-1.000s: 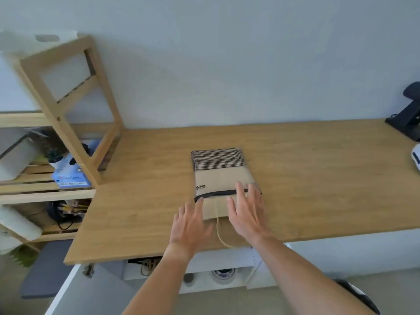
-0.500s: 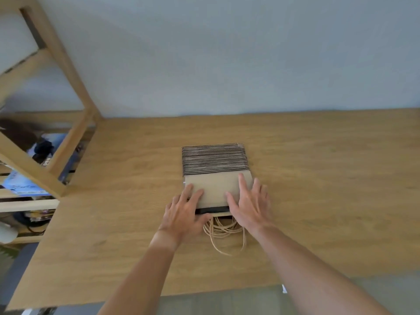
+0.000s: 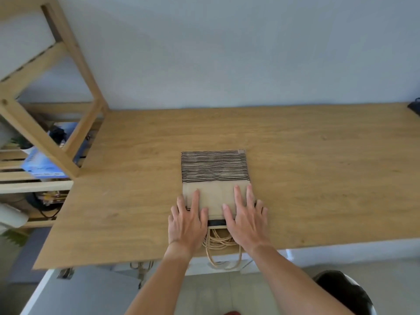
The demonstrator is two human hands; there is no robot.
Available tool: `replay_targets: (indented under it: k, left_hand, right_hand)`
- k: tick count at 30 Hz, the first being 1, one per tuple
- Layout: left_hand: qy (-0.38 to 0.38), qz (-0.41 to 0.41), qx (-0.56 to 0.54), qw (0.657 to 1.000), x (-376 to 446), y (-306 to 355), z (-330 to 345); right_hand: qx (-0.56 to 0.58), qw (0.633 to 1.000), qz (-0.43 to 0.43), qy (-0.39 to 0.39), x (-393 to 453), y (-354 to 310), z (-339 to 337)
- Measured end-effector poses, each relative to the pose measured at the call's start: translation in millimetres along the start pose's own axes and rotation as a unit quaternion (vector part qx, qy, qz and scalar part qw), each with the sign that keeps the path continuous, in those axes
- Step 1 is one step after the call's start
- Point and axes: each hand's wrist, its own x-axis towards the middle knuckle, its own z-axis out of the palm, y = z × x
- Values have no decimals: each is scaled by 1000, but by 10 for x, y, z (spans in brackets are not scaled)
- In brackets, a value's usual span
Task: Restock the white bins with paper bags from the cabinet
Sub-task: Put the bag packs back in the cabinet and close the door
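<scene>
A stack of flat brown paper bags (image 3: 213,171) lies on the wooden countertop (image 3: 318,167) near its front edge, its far end showing black-and-tan striped edges. The twisted paper handles (image 3: 223,248) hang over the counter's front edge. My left hand (image 3: 186,221) rests on the near left corner of the stack, fingers spread over its edge. On the near right corner lies my right hand (image 3: 246,219), pressing the top bag. No white bin is in view.
A slanted wooden shelf frame (image 3: 75,64) stands at the left, with a blue box (image 3: 43,165) on its slats. A white cabinet door (image 3: 56,292) stands open below the counter. A black object (image 3: 414,108) sits at the far right; a dark round thing (image 3: 343,292) is on the floor.
Both hands have come down onto the near end of the bag stack; one second ago the left hand was still just short of it. The view has shifted.
</scene>
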Motion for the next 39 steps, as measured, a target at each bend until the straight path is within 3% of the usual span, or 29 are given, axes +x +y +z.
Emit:
replay_targets:
  k: [10, 18, 21, 24, 32, 39]
  left_hand:
    - [-65, -15, -138, 988, -1570, -560, -147]
    - [-94, -4, -122, 988, -2654, -973, 16]
    - [-110, 31, -51, 992, -3154, -1089, 177]
    - [-168, 41, -26, 985, -3434, -1168, 369]
    - [-154, -46, -63, 985, -3200, -1061, 813]
    - [-127, -49, -63, 989, -2010, -992, 1440]
  right_hand:
    - [74, 997, -12, 8, -1644, -231, -88]
    - [126, 992, 9, -8, -2908, -299, 85]
    - [127, 991, 17, -22, -3359, -229, 239]
    - [133, 989, 17, -56, -3645, -112, 415]
    - [149, 983, 31, -105, -3413, 66, 925]
    - [154, 986, -25, -57, -2153, 179, 1565]
